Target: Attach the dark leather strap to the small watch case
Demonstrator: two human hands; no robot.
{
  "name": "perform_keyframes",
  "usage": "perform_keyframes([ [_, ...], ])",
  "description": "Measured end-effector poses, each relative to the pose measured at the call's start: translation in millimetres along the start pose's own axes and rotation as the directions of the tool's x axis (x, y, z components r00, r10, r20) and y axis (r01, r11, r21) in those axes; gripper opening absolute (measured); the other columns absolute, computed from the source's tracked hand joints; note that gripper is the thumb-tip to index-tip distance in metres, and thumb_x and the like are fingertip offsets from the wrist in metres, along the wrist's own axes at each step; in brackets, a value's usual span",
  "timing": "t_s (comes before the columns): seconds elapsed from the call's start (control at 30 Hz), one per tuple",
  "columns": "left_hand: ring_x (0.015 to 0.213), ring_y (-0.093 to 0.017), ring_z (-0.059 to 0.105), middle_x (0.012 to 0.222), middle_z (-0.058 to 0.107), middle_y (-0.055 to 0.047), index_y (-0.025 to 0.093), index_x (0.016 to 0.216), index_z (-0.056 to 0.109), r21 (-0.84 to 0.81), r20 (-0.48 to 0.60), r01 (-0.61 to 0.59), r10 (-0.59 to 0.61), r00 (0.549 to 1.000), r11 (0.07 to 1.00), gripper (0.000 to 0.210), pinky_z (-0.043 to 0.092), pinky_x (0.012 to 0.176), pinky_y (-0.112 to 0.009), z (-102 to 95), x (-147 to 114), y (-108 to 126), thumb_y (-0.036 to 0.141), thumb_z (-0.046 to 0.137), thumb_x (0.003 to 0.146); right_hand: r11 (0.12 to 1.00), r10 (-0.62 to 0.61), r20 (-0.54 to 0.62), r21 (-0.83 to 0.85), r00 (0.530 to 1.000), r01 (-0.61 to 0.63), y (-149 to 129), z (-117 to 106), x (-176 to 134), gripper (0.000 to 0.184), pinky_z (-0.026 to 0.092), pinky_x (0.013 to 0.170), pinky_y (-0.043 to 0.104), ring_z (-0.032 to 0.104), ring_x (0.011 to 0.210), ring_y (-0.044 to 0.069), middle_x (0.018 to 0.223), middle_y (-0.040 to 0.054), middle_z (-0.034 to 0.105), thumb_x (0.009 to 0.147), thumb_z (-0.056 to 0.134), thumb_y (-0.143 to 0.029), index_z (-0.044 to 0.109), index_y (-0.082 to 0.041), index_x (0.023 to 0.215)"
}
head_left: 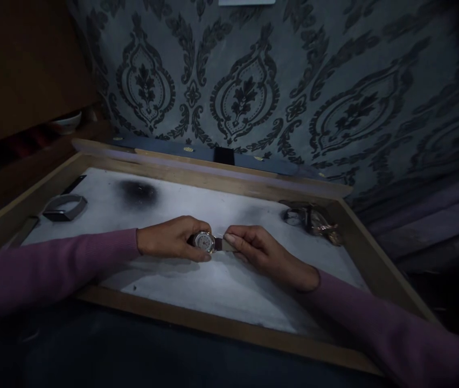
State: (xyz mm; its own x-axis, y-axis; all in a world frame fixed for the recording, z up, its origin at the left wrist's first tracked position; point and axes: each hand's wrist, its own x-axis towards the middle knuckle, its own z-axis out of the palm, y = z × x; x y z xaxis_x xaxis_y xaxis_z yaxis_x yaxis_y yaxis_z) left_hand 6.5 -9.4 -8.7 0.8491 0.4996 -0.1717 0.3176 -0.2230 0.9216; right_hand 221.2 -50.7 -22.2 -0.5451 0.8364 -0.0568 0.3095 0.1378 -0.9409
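A wristwatch with a round pale dial and a shiny case is gripped at its case by my left hand, thumb below and fingers above. Its dial faces up. From the case a dark reddish-brown strap with a paler part runs right to my right hand, whose thumb and forefinger are pinched at its end. A thin shiny sliver shows by those fingertips; what it is I cannot tell. Both hands are over the white bottom of a shallow wooden tray.
A grey metal band lies at the tray's left, with dark flat pieces beside it. Several watches are heaped in the right back corner. Wooden tray walls surround the work. Behind stands a patterned wall; a wooden cabinet is at left.
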Motion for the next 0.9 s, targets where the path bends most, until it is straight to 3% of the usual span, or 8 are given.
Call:
perform_keyframes([
  [0.4, 0.057, -0.008, 0.039, 0.063, 0.042, 0.006, 0.016, 0.075, 0.049, 0.014, 0.042, -0.024, 0.023, 0.999, 1.0, 0.017, 0.031, 0.051, -0.021, -1.7, -2, 5, 0.026, 0.063, 0.076, 0.986, -0.082, 0.014, -0.141, 0.997, 0.083, -11, -4, -1, 0.042, 0.025, 0.045, 0.021, 0.03, 0.048, 0.007, 0.055, -0.0061, 0.037, 0.094, 0.043, -0.051, 0.049, -0.017, 0.069],
  [0.8, 0.06, -0.009, 0.041, 0.065, 0.043, 0.005, 0.016, 0.077, 0.051, 0.2, -0.002, -0.094, 0.097, 0.995, 0.975, 0.013, 0.032, 0.055, -0.021, -3.4, -2, 2, 0.026, 0.059, 0.08, 0.953, -0.14, -0.006, -0.273, 0.99, 0.133, -8, -6, 0, 0.042, 0.026, 0.047, 0.021, 0.032, 0.05, 0.008, 0.056, -0.0053, 0.036, 0.097, 0.039, -0.048, 0.048, -0.017, 0.069],
  [0.9, 0.059, -0.009, 0.046, 0.064, 0.047, 0.005, 0.016, 0.079, 0.05, 0.182, 0.008, -0.097, 0.097, 0.995, 0.978, 0.01, 0.035, 0.055, -0.02, -3.2, -3, 0, 0.023, 0.056, 0.081, 0.939, -0.172, -0.02, -0.307, 0.985, 0.157, -5, -6, 0, 0.041, 0.027, 0.048, 0.021, 0.033, 0.05, 0.008, 0.057, -0.0053, 0.036, 0.098, 0.039, -0.044, 0.048, -0.017, 0.068],
])
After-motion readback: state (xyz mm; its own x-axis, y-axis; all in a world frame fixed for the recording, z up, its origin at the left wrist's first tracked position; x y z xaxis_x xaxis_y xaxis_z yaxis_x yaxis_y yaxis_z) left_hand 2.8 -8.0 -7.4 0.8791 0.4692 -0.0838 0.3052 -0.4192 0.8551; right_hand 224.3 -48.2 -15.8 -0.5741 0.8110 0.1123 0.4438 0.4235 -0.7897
